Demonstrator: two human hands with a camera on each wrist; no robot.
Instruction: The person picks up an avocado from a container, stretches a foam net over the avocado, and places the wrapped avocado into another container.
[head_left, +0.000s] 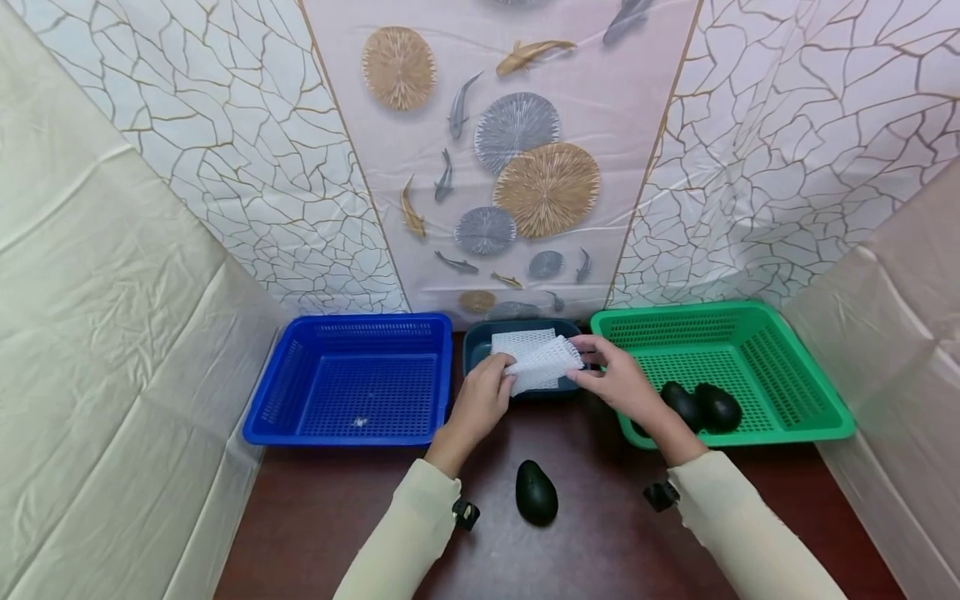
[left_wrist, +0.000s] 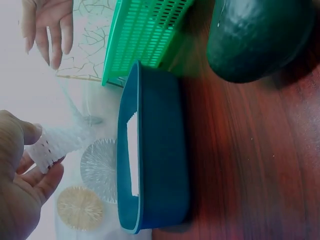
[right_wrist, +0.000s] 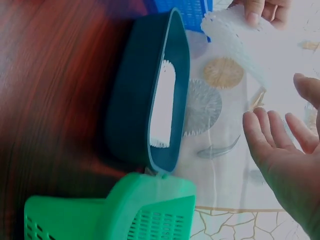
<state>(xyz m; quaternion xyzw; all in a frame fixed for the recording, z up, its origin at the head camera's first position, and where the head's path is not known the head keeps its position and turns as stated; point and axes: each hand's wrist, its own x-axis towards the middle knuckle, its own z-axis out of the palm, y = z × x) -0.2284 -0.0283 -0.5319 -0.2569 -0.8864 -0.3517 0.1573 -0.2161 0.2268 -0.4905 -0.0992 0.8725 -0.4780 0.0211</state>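
Head view: left grip [head_left: 482,392] pinches a foam net [head_left: 546,360] over the teal tray [left_wrist: 162,150], right grip [head_left: 621,379] loosely spread, empty — net-readying, I'd judge, its mouth needing opening next for the avocado [head_left: 536,493] on the counter [head_left: 607,533].

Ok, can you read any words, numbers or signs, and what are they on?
None: I can't read any words, numbers or signs.
The foam net sleeve, loose avocado and green basket show no readable lettering; the backdrop has fish and round shapes.
A pale spot in the blue basket is too small to make out.
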